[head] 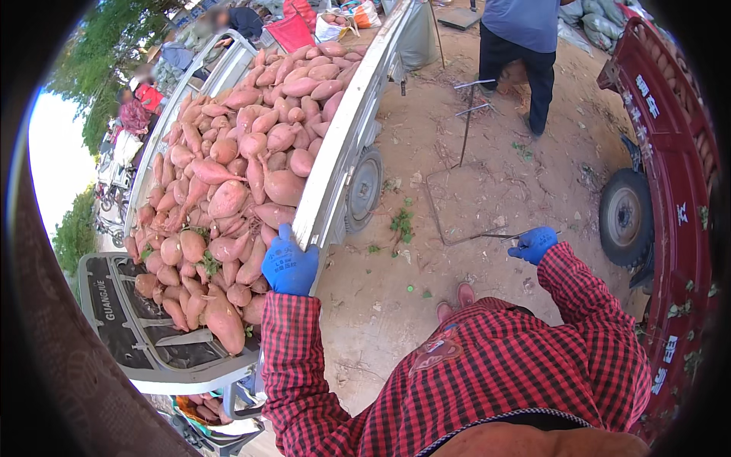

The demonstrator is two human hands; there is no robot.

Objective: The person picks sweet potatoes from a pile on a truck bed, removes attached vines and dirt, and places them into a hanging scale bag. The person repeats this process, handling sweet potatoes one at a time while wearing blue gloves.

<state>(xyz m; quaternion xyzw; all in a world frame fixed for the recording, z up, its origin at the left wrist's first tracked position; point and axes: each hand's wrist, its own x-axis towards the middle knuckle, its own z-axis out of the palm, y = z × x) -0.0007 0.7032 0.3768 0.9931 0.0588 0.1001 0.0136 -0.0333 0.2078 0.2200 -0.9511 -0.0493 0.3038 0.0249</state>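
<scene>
My left hand, in a blue rubber-coated glove, is closed over the white metal side rail of a cargo bed. Beside it, inside the bed, lies a large heap of pink-skinned sweet potatoes, some with green leaves among them. My right hand, gloved in blue too, is out to the right, closed on a thin metal bar at one end of a metal rod frame. That frame rests low over the dirt ground, with an upright rod and short crossbars at its far end.
A red cargo vehicle with a black tyre stands on the right. A person in dark trousers is ahead near the rods. The white vehicle's wheel is below its rail. Bags and several people are farther back.
</scene>
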